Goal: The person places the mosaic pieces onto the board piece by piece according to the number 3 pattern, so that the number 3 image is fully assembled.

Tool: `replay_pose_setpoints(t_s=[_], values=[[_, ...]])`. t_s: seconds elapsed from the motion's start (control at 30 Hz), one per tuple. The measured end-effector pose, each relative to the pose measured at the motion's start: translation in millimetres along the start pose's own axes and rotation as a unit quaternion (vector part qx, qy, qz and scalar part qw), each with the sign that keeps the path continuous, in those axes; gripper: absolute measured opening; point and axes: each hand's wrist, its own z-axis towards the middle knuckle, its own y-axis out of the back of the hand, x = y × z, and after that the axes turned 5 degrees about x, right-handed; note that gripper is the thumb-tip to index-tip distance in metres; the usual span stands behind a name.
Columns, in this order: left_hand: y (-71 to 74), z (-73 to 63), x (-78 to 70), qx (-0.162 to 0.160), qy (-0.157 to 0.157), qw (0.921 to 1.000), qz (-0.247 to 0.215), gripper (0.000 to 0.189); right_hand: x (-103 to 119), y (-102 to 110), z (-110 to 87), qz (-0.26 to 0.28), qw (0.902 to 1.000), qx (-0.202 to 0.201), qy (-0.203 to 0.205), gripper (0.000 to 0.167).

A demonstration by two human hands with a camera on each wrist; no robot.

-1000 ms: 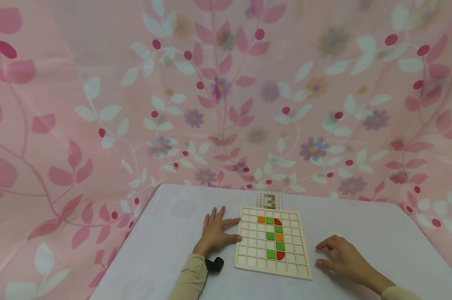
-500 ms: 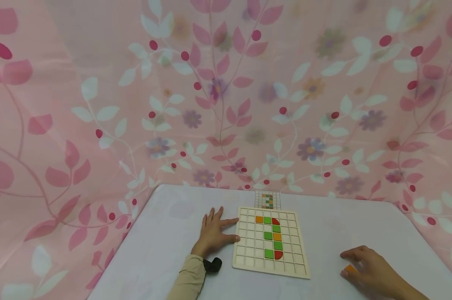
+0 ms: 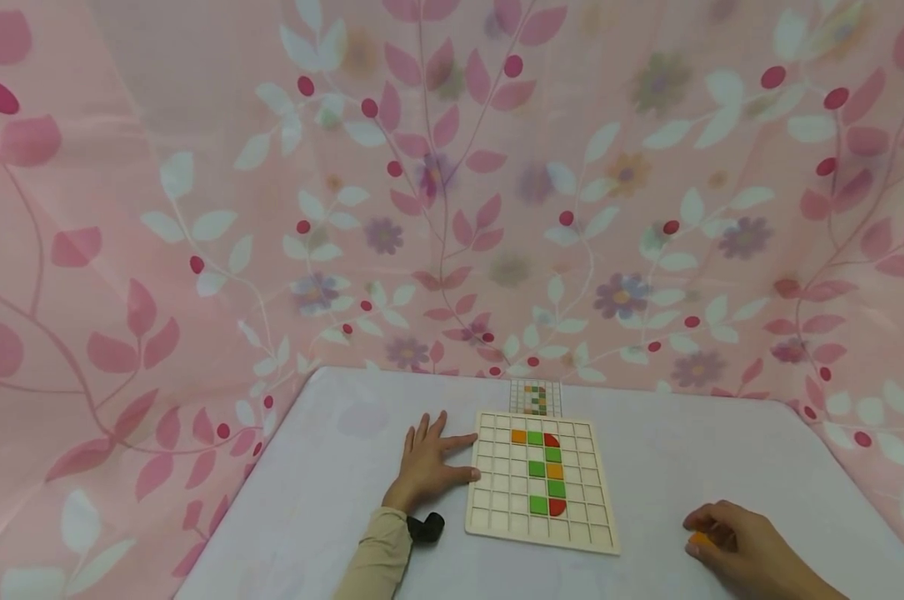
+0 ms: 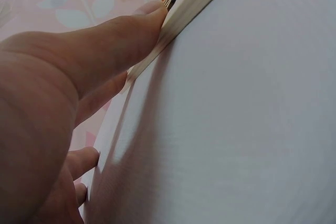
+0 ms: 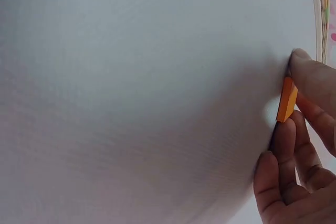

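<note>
A pale wooden grid board (image 3: 594,533) lies on the white table, with orange, green and red tiles set in some of its squares. At its left edge rests my left hand (image 3: 427,467), fingers spread, thumb and index fingertip touching the rim. In the left wrist view the thumb (image 4: 115,40) presses the side of the board (image 4: 194,9). Well to the right of the board, my right hand (image 3: 744,542) pinches an orange square tile (image 3: 701,540) at the tabletop. The right wrist view has this orange tile (image 5: 286,100) between the thumb and the curled fingers.
Behind the board lies a small printed card (image 3: 536,398) showing a grid with coloured squares. A black wrist device (image 3: 427,528) sits on the left wrist. A pink floral curtain (image 3: 452,208) hangs behind the white table (image 3: 362,417).
My right hand has moved right and towards me, away from the board's right side, and its fingers have closed on the orange tile. The left hand keeps its place at the board's edge.
</note>
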Motion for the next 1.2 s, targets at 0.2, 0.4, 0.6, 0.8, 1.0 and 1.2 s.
replay_pose_setpoints(t_s=[0.2,0.4,0.6,0.8,1.0,1.2], values=[[1.7,1.1,-0.3,0.0,-0.003,1.0,-0.004,0.068,-3.6,5.6,-1.4,-0.024,0.9994,0.007,-0.024,0.047],[-0.6,1.9,1.6,-0.004,-0.006,1.0,-0.003,0.068,-20.4,10.6,-11.6,-0.033,0.9988,0.009,0.034,0.028],[-1.4,2.7,4.2,-0.009,-0.006,0.9999,-0.004,0.068,-16.2,3.9,-12.5,-0.041,0.999,-0.013,0.01,0.028],[-5.7,3.2,5.9,-0.011,0.005,0.9999,-0.006,0.066,-8.6,-2.9,-12.0,-0.048,0.998,-0.022,-0.036,0.035],[-6.4,3.9,7.4,-0.012,0.002,0.9999,-0.007,0.067,-5.3,-6.7,-6.8,-0.046,0.9976,-0.026,-0.044,0.032],[-5.8,3.0,6.2,-0.018,-0.004,0.9998,-0.008,0.067,0.5,-9.3,-1.9,-0.046,0.9981,-0.038,-0.012,0.027]])
